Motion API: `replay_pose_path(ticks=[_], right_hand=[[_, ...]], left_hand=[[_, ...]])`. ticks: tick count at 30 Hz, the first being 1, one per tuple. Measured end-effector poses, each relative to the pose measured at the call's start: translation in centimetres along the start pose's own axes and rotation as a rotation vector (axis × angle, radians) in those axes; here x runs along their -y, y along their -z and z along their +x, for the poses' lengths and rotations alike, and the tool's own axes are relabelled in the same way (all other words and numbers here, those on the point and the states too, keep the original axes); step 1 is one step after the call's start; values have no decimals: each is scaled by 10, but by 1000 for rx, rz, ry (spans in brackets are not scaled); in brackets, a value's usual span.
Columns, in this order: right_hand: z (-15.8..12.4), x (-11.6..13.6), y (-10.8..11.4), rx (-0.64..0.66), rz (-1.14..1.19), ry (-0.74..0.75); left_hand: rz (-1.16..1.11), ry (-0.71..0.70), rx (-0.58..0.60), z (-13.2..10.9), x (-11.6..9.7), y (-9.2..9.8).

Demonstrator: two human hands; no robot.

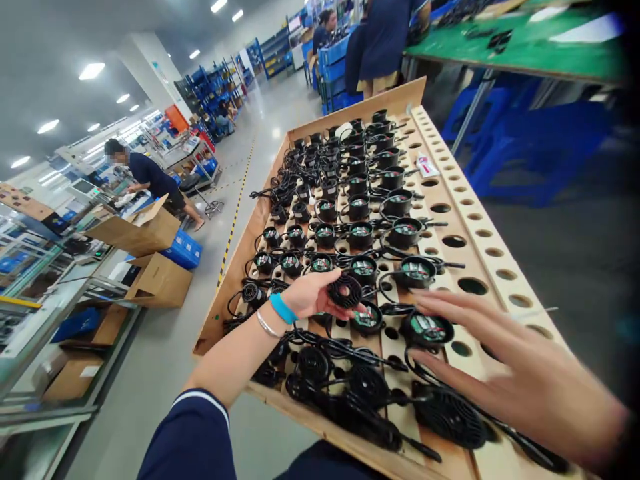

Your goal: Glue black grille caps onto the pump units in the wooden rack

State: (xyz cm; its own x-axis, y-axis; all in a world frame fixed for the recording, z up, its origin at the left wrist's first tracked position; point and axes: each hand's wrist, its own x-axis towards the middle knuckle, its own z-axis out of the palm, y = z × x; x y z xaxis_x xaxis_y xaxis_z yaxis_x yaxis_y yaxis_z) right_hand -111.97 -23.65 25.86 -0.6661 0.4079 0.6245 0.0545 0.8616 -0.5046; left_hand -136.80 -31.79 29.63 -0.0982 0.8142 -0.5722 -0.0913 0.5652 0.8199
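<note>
Nearest you, at 6 o'clock, finned black housings (367,387) lie face down on the board's (505,257) near edge, cables looped among them. Your right hand (520,373) comes in from 4 o'clock, blurred, fingers spread apart and flat, hovering just above an open cup (429,328) that shows a green circuit board; it grips nothing. Your left hand (313,295), with a blue band and a bracelet at the wrist, sits near the centre of the frame, and its fingers are clamped on the rim of a small finned disc (345,291), held just over the board. Beyond the hands, towards 12 o'clock, rows of more cups (361,235) sit in holes of the board, wires tangled between them. At 10 o'clock a person (150,177) bends over a bench by cardboard boxes (150,230). At 12 o'clock two people (385,40) stand beside blue crates.
</note>
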Motion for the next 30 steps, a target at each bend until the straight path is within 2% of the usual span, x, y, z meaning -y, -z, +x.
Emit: replay_pose_path(ticks=[2,6,8,11,12,13,16,17,19,21,23,27,30], right_hand=[[20,9,-29,52,33,47],[43,22,-76,128,31,78],[46,26,-87,145,6,95],[55,27,-93,164,-1,75],[59,24,-93,155,19,37],[64,19,-93,136,46,-8],[73,-4,-94,46,145,-182],[73,-12,-95,32,179,-245],[67,-26,-98,51,248,-365],[56,-34,-103,104,294,-432],[47,-36,-108,133,306,-411],[41,-32,-114,180,255,-269],[44,-28,-120,259,234,-219]], left_hand=[[-149,32,19,-10,16,-9],[-205,42,-91,-21,33,-8],[-230,64,-109,-26,32,-1],[-211,138,-45,-37,22,14],[-159,123,-53,-41,20,19],[-69,70,-113,-44,19,25],[369,-133,-452,-50,33,40],[523,-154,-513,-50,42,44],[728,-132,-496,-50,61,48],[790,-122,-437,-47,75,49],[678,-108,-425,-44,80,48],[301,26,-380,-38,73,46],[286,58,-391,-32,68,46]])
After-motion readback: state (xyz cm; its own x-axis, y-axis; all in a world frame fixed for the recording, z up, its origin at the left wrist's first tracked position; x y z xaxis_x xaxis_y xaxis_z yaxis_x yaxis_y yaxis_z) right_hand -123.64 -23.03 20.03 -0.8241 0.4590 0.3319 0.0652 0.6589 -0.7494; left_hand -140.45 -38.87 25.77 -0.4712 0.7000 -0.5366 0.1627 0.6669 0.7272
